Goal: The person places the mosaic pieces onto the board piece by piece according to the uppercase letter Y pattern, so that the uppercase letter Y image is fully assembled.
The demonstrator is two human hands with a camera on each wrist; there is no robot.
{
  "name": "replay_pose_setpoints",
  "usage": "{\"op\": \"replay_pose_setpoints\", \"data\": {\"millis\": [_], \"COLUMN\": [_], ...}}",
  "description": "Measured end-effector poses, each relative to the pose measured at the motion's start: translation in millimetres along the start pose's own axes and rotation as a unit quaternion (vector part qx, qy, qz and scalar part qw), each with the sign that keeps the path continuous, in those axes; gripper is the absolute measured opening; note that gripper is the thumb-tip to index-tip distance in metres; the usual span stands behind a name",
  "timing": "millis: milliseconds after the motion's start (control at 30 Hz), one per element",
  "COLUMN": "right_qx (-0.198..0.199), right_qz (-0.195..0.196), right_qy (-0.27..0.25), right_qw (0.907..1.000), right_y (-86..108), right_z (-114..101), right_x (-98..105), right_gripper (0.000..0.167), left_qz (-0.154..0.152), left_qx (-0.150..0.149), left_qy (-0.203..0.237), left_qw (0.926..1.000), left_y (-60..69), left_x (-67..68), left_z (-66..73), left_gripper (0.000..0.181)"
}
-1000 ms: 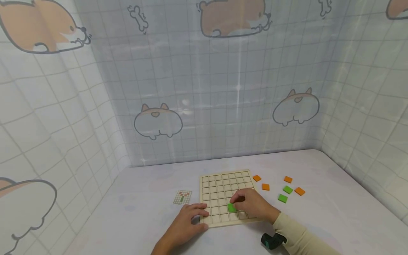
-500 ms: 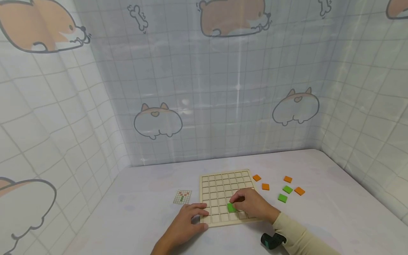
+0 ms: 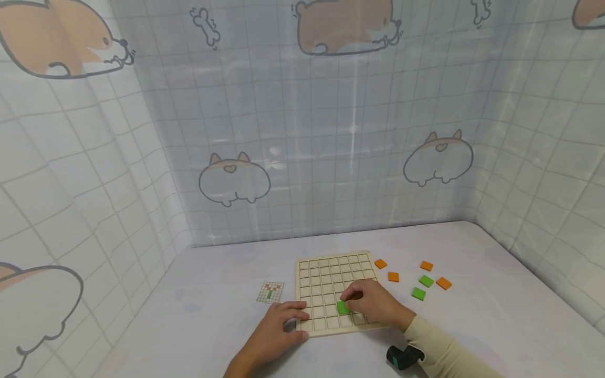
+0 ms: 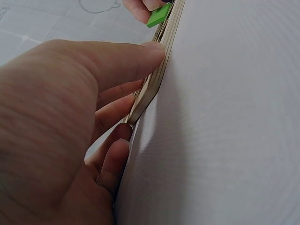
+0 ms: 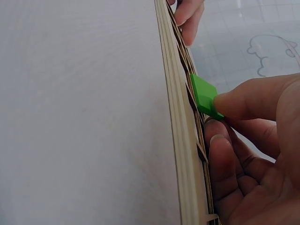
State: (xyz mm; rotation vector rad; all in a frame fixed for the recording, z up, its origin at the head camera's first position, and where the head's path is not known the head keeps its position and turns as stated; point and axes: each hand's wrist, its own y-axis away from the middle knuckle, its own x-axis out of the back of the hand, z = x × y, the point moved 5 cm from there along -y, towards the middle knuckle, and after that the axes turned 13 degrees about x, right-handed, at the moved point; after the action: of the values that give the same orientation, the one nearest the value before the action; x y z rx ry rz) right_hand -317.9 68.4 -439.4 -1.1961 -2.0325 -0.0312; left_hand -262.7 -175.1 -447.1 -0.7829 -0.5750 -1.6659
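Note:
In the head view, a pale wooden grid board [image 3: 323, 287] lies on the table. My right hand [image 3: 378, 303] is over its front part and pinches a green tile [image 3: 342, 308]. The right wrist view shows the tile [image 5: 205, 95] tilted at the board's grid, thumb on its face, the other fingers curled beneath. My left hand [image 3: 279, 331] rests at the board's front left, relaxed fingers over its left edge. In the left wrist view its thumb touches the side of the board [image 4: 152, 86]. Part of the grid is hidden under my right hand.
A small card with a printed grid pattern [image 3: 270, 292] lies left of the board. On the right are several orange tiles [image 3: 393, 276] and two green tiles [image 3: 418, 293]. A black device [image 3: 403, 357] sits at my right wrist. Patterned curtains surround the table.

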Motion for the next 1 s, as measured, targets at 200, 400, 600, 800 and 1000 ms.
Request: {"op": "replay_pose_setpoints", "data": {"millis": [200,400,600,800,1000], "right_qx": [-0.011,-0.012,-0.014,-0.013,-0.012], "right_qz": [-0.005,-0.005,-0.001,0.004,0.005], "right_qy": [-0.001,-0.008,-0.010,-0.017,-0.018], "right_qw": [0.9999,0.9999,0.9998,0.9998,0.9997], "right_y": [-0.3,-0.8,-0.9,-0.5,-0.4], "right_z": [2.0,1.4,2.0,1.7,2.4], "right_x": [0.2,0.8,1.9,3.3,4.5], "right_gripper": [0.007,0.006,0.005,0.005,0.007], "left_qz": [0.000,-0.002,-0.006,-0.005,-0.002], "left_qx": [-0.001,0.001,0.003,0.003,0.005], "left_qy": [0.002,0.004,0.004,0.005,0.007], "left_qw": [1.0000,1.0000,1.0000,1.0000,1.0000], "left_y": [0.2,-0.2,-0.6,-0.5,0.3], "left_x": [0.3,0.4,-0.3,0.1,0.2], "left_z": [0.7,0.9,-0.7,0.2,0.9], "left_gripper": [0.030,0.031,0.031,0.032,0.031]}}
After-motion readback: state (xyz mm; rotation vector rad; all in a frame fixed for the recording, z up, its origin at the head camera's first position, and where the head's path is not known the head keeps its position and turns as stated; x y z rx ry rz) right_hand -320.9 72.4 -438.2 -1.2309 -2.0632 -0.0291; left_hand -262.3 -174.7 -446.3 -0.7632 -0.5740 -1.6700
